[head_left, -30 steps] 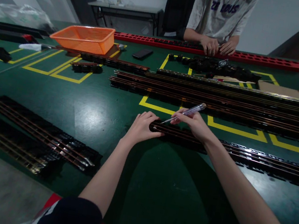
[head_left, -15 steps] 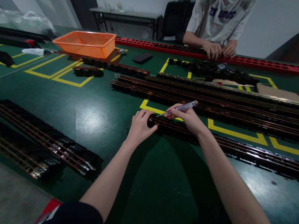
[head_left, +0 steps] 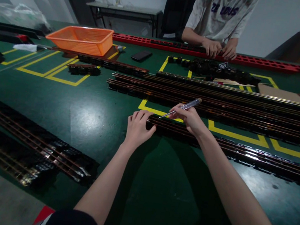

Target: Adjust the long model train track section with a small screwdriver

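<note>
While the left end of a long black strip [head_left: 243, 154] is held between thumb and fingers by the half-curled left hand [head_left: 138, 129], a thin screwdriver [head_left: 190, 104] is pinched in the right hand [head_left: 189, 118], and its tip is best kept low and steady. Room to move is given on the near side by the green table [head_left: 167, 180], but the far side is edged by more strips [head_left: 220, 103]

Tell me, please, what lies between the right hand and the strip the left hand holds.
A thin metal shaft slants toward the strip in the head view.
</note>
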`<state>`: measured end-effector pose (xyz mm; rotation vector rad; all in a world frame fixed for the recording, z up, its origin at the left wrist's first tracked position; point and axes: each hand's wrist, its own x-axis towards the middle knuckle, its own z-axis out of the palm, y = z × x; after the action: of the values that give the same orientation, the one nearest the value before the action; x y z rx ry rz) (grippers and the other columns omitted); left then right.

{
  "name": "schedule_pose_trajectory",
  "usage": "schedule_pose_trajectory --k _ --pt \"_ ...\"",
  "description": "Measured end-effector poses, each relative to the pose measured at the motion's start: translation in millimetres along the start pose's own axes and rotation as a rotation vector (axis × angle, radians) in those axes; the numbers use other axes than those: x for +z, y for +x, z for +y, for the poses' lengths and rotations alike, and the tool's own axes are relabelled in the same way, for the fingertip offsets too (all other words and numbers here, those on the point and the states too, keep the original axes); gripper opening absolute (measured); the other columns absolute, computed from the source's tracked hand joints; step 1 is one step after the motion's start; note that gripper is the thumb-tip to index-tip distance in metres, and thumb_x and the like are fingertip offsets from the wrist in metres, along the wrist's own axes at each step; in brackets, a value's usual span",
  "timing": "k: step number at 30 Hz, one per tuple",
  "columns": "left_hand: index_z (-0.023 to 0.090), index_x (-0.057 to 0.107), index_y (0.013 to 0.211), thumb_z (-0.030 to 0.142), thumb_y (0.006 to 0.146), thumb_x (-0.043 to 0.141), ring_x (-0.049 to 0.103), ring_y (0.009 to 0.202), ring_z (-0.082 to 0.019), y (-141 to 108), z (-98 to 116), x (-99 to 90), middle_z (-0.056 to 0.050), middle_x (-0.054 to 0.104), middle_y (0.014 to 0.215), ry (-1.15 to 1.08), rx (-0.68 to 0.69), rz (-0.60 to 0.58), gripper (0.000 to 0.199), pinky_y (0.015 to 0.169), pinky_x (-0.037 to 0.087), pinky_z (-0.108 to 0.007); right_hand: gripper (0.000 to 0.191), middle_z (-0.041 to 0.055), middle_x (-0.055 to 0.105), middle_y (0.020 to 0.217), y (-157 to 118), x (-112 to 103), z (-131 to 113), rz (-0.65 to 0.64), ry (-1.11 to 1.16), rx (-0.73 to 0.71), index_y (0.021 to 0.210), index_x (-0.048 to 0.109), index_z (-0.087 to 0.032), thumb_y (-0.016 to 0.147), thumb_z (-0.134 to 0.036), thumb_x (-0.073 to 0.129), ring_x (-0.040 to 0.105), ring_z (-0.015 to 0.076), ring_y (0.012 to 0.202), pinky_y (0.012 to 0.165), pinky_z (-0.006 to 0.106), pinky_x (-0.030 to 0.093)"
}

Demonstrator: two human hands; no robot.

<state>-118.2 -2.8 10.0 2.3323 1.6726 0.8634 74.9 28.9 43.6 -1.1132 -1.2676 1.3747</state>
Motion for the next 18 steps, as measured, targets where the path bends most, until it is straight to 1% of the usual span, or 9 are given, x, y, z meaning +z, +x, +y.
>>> schedule_pose_trajectory --k 5,8,13,18 --pt "0.027 0.054 0.11 0.027 0.076 0.056 0.047 0.109 -0.026 -1 -1 1.9 -0.005 0.058 0.116 0.022 0.026 0.033 0.034 0.089 0.037 -0.044 0.012 0.0038 0.066 0.065 -3 -8 -4 -0.062 -0.084 -0.009 0.07 0.063 -0.017 0.071 -0.029 0.065 0.063 0.0164 0.067 0.072 0.032 0.049" --pt "0.027 0.055 0.11 0.025 0.076 0.055 0.047 0.11 -0.026 -1 -2 2.3 -0.004 0.058 0.116 0.044 0.038 0.048 0.033 0.091 0.036 -0.045 0.016 0.0043 0.066 0.066 -5 -12 -5 -0.074 -0.099 -0.006 0.071 0.063 -0.017 0.069 -0.032 0.067 0.063 0.0173 0.068 0.073 0.033 0.048" --pt "0.027 0.056 0.109 0.021 0.077 0.052 0.045 0.113 -0.027 -2 -2 1.8 -0.004 0.059 0.116 0.06 0.064 0.06 0.032 0.095 0.032 -0.047 0.018 0.0042 0.066 0.066 -6 -14 -2 -0.049 -0.07 0.021 0.069 0.062 -0.018 0.067 -0.034 0.069 0.063 0.0183 0.068 0.075 0.035 0.048" --pt "0.025 0.056 0.109 0.018 0.078 0.048 0.045 0.113 -0.025 -2 0 1.2 -0.004 0.059 0.115 0.065 0.102 0.053 0.033 0.103 0.027 -0.047 0.011 0.003 0.063 0.06 -5 -15 1 0.01 -0.002 0.028 0.065 0.062 -0.017 0.066 -0.027 0.066 0.061 0.0165 0.062 0.073 0.034 0.048"
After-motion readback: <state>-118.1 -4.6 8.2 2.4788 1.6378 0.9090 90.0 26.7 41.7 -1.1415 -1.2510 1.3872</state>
